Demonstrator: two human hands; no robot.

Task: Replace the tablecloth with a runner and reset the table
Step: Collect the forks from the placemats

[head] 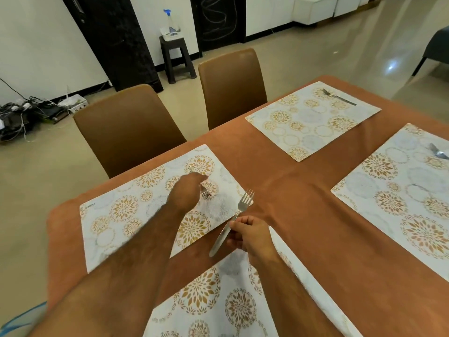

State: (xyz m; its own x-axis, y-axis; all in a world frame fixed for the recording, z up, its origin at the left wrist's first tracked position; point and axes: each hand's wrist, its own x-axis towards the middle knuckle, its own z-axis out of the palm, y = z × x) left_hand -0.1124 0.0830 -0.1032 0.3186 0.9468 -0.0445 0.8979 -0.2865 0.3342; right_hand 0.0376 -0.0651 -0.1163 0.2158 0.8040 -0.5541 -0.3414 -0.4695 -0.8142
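An orange-brown tablecloth (303, 215) covers the table. Several white placemats with gold floral circles lie on it. My left hand (187, 190) reaches over the near-left placemat (116, 215) and grips a fork (205, 192) lying there; only its tines and handle tip show. My right hand (250, 235) holds a second fork (233, 222) by its handle, tines up, above the placemat's right corner. Another fork (339, 96) lies on the far placemat (313, 120), and one more fork (438, 152) rests on the right placemat (401, 190).
Two brown chairs (128, 127) (233, 86) stand along the table's far side. A dark stool (177, 57) with a spray bottle is by the wall. Cables and power strips (24, 113) lie on the floor at left. A nearest placemat (218, 300) lies below my arms.
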